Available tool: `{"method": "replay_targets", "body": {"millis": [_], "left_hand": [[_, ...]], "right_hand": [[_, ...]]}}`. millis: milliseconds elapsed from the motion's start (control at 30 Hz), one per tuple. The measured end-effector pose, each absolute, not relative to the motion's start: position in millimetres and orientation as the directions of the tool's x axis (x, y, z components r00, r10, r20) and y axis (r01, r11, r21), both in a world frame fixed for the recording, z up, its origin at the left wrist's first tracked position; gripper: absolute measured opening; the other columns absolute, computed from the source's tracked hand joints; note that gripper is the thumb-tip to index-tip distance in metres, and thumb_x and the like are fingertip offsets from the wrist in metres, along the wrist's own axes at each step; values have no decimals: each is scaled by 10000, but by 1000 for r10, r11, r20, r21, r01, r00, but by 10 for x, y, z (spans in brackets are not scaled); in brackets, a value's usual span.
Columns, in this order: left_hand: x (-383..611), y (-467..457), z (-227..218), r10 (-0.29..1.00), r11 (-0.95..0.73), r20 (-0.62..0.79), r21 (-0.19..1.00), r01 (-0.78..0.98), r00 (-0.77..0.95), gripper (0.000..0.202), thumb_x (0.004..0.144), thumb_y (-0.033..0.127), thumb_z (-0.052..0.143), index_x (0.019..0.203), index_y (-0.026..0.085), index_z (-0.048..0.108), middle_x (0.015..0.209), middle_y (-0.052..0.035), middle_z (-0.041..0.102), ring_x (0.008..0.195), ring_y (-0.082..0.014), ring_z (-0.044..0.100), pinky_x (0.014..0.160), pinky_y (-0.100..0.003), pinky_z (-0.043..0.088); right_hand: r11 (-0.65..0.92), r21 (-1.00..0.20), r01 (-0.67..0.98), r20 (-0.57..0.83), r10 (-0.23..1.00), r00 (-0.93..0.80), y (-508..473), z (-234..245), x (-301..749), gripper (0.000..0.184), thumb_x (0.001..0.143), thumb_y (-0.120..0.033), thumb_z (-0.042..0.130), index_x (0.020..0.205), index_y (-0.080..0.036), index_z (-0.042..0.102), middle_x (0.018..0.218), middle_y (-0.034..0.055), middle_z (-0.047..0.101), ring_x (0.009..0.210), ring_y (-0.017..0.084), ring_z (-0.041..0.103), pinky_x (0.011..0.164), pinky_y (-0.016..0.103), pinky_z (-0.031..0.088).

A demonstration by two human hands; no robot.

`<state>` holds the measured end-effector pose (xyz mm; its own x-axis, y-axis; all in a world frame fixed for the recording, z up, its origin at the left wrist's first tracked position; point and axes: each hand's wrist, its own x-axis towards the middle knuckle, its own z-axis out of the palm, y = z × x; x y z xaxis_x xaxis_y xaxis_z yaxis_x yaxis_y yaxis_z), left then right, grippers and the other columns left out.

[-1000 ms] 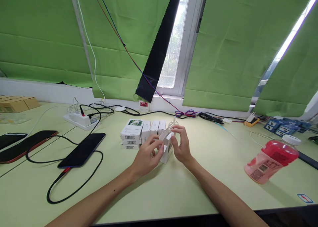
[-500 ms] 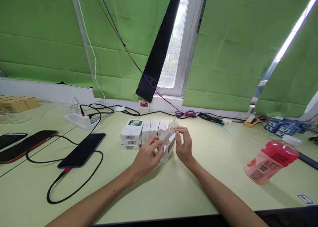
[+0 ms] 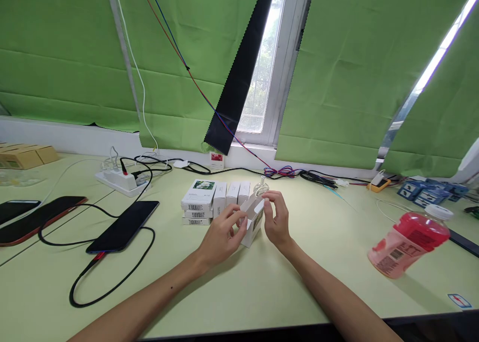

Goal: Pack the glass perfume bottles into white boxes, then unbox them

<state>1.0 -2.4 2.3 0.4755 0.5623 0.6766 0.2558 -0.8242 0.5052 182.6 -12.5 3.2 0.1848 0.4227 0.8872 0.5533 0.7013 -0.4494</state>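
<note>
A small white cardboard box (image 3: 248, 239) stands on the table between my hands, its top flaps raised. My left hand (image 3: 223, 233) is closed on the box's left side, thumb and fingers at the top edge. My right hand (image 3: 277, 218) pinches at the flap on the right, fingertips by the rim. What lies inside the box cannot be seen. Just behind it is a clear glass piece (image 3: 261, 187), partly covered by the box. To the left are a stack of flat white boxes (image 3: 198, 195) and upright white boxes (image 3: 219, 198).
Phones lie at left, one dark phone (image 3: 123, 227) plugged into a black cable (image 3: 144, 272). Behind it sits a white power strip (image 3: 120, 180). A pink drink bottle (image 3: 409, 242) stands at right, with blue packets (image 3: 426, 192) beyond. Cables (image 3: 239, 169) run along the wall.
</note>
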Motion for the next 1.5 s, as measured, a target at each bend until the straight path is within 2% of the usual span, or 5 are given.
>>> {"method": "replay_targets", "body": {"millis": [533,1500], "left_hand": [[13,-40,52,566,-821,667,509,258,484,175,1013,257,468,979,204,631,995,-34,579,720,-86,590,532,-173,522],[-3,-40,84,556,-823,634,507,255,537,195,1026,279,452,1026,209,635,971,-33,574,716,-91,579,560,-187,522]], "right_hand": [[650,-524,550,841,496,216,-108,-2,1828,190,1048,-283,410,1109,-219,578,1079,85,599,1011,208,597,803,351,524],[631,-538,559,822,539,184,-110,12,1815,215,1054,-282,397,1109,-219,595,1093,91,577,1041,213,577,836,372,524]]}}
